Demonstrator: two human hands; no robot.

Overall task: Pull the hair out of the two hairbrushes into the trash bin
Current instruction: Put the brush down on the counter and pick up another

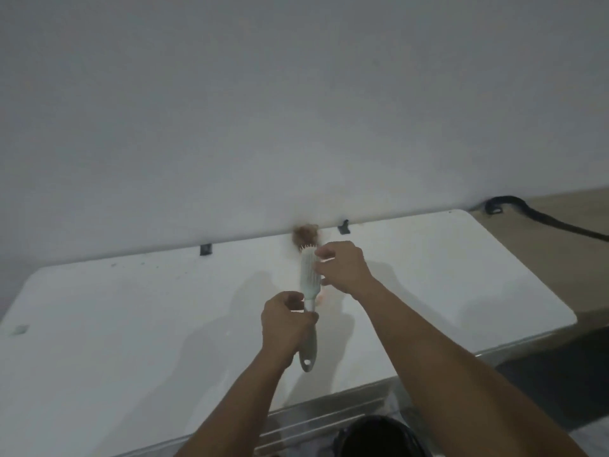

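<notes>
Gripped in the left hand (286, 321) by its handle, a pale hairbrush (308, 285) is held over the white table (131, 324), head pointing toward 12 o'clock. Its head is pinched by the curled fingers of the right hand (342, 268), with a brown hair clump (304, 235) at the tip. A dark trash bin (375, 437) is seen at 6 o'clock.

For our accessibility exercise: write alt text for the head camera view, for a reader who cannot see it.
Over a white table, the left hand grips a pale hairbrush by its handle while the right hand touches the brush head. A brown hair clump sits at its tip; a dark bin is below.
</notes>
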